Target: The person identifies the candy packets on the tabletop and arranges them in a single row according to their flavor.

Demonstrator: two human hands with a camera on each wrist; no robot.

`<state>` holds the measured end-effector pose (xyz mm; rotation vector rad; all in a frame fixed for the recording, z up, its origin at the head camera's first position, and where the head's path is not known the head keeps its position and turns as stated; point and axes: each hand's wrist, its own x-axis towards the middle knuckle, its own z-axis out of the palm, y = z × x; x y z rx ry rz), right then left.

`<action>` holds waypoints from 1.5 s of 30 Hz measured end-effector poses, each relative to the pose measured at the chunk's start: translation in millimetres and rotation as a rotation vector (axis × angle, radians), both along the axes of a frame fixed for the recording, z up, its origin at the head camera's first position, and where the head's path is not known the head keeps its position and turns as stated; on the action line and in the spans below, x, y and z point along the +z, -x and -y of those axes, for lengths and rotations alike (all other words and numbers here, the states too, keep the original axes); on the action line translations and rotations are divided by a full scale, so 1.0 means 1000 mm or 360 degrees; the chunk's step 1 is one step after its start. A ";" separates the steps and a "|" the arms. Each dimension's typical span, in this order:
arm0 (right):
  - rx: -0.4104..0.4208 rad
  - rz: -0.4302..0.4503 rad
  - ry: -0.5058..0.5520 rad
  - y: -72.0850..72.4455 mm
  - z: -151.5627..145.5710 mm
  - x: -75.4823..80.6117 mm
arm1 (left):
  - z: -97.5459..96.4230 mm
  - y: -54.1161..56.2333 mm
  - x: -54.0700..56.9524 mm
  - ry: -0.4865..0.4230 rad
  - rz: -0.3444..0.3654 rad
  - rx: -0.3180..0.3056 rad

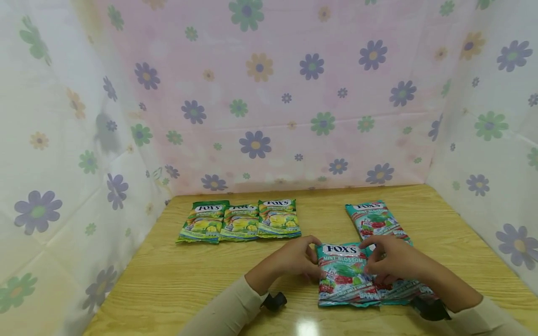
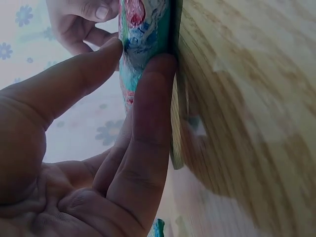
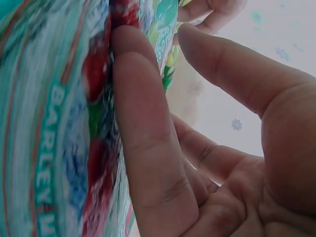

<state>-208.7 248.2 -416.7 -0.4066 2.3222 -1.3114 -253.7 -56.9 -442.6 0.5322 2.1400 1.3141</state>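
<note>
A teal-and-red candy bag (image 1: 342,273) marked Mint Blossom lies at the front of the table, between the two hands. At its left edge, my left hand (image 1: 294,259) pinches the bag, thumb on the upper side and fingers low by the tabletop in the left wrist view. My right hand (image 1: 395,261) grips the right edge, its fingers tucked between this bag and a second Mint Blossom bag (image 1: 399,295). That second bag is partly hidden under the right hand and the front bag. Behind them lies a third Mint Blossom bag (image 1: 376,219).
Three green-and-yellow Spring Tea candy bags, the left one (image 1: 202,223), the middle one (image 1: 240,224) and the right one (image 1: 278,219), lie in an overlapping row at the back left. The wooden table (image 1: 201,289) is enclosed by flowered cloth (image 1: 277,154) on three sides.
</note>
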 end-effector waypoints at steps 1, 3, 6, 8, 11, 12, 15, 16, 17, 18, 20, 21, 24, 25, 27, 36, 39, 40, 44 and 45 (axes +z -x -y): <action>0.0004 -0.0010 -0.0001 0.000 0.001 0.000 | 0.000 0.000 0.000 0.0002 0.0002 -0.0002; 0.0011 -0.0034 -0.0008 0.001 0.004 -0.002 | 0.001 0.000 0.000 0.0013 -0.0006 -0.0006; 0.0025 -0.0104 -0.0042 0.002 0.009 -0.003 | 0.005 0.002 0.001 0.0035 -0.0019 -0.0020; 0.0024 -0.0133 -0.0047 0.003 0.012 -0.005 | 0.007 0.004 0.002 0.0061 -0.0049 -0.0034; -0.0004 -0.0149 -0.0072 0.005 0.014 -0.009 | 0.011 0.006 0.003 0.0083 -0.0076 -0.0047; -0.0015 -0.0131 -0.0067 0.006 0.014 -0.010 | 0.012 0.007 0.004 0.0094 -0.0087 -0.0049; -0.0029 -0.0095 -0.0079 0.007 0.014 -0.011 | 0.013 0.008 0.005 0.0102 -0.0081 -0.0047; -0.0026 -0.0089 -0.0081 0.008 0.014 -0.011 | 0.013 0.008 0.005 0.0103 -0.0079 -0.0047; -0.0026 -0.0082 -0.0080 0.008 0.014 -0.011 | 0.013 0.007 0.005 0.0099 -0.0072 -0.0044; -0.0025 -0.0073 -0.0074 0.008 0.014 -0.011 | 0.013 0.007 0.006 0.0088 -0.0059 -0.0042; -0.0018 -0.0067 -0.0065 0.008 0.014 -0.010 | 0.012 0.006 0.006 0.0076 -0.0045 -0.0036; -0.0018 -0.0066 -0.0060 0.008 0.014 -0.010 | 0.012 0.005 0.006 0.0068 -0.0036 -0.0033; -0.0020 -0.0068 -0.0047 0.008 0.014 -0.011 | 0.012 0.005 0.006 0.0070 -0.0040 -0.0022; -0.0021 -0.0071 -0.0046 0.009 0.014 -0.011 | 0.012 0.005 0.006 0.0069 -0.0037 -0.0021; -0.0025 -0.0075 -0.0041 0.009 0.014 -0.011 | 0.012 0.005 0.006 0.0072 -0.0040 -0.0019; -0.0032 -0.0120 -0.0063 0.009 0.016 -0.006 | 0.011 0.006 0.008 0.0098 -0.0073 -0.0013; -0.0046 -0.0126 -0.0073 0.008 0.018 -0.004 | 0.012 0.006 0.009 0.0097 -0.0078 -0.0009; -0.0052 -0.0123 -0.0077 0.008 0.018 -0.004 | 0.012 0.005 0.009 0.0091 -0.0076 -0.0008; -0.0078 -0.0111 -0.0087 0.008 0.019 -0.003 | 0.012 0.005 0.011 0.0052 -0.0036 0.0002; -0.0083 -0.0109 -0.0087 0.009 0.019 -0.002 | 0.012 0.005 0.011 0.0034 -0.0015 0.0004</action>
